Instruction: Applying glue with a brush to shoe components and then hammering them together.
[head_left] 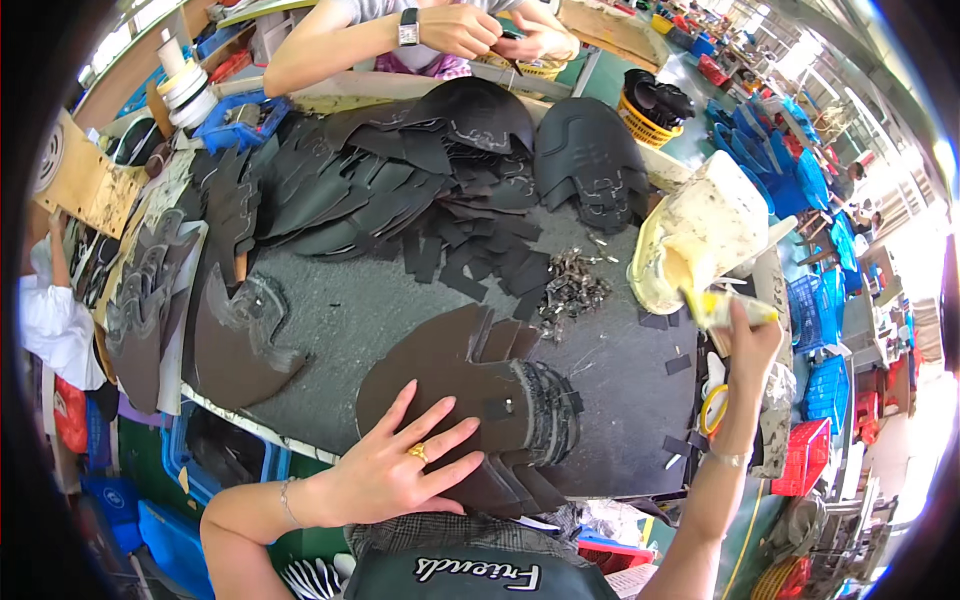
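Observation:
My left hand (405, 468), a ring on one finger, lies flat with fingers spread on a stack of dark brown shaped leather pieces (440, 370). Fanned layered edges (550, 415) of the stack, greyish and rough, stick out to its right. In my right hand (752, 350) is a short brush (735, 309) smeared with pale yellow; my fingers close round its handle. The brush's tip is at the mouth of a tilted, crusted, cream-coloured plastic jug (715, 215), which has pale yellow paste inside.
Black cut pieces (350, 190) pile up at the back of the table. Small metal fittings (575, 285) lie heaped near the jug. Yellow-handled scissors (713, 408) rest by my right forearm. Across the table a person's hands (490, 35) hold something small and dark.

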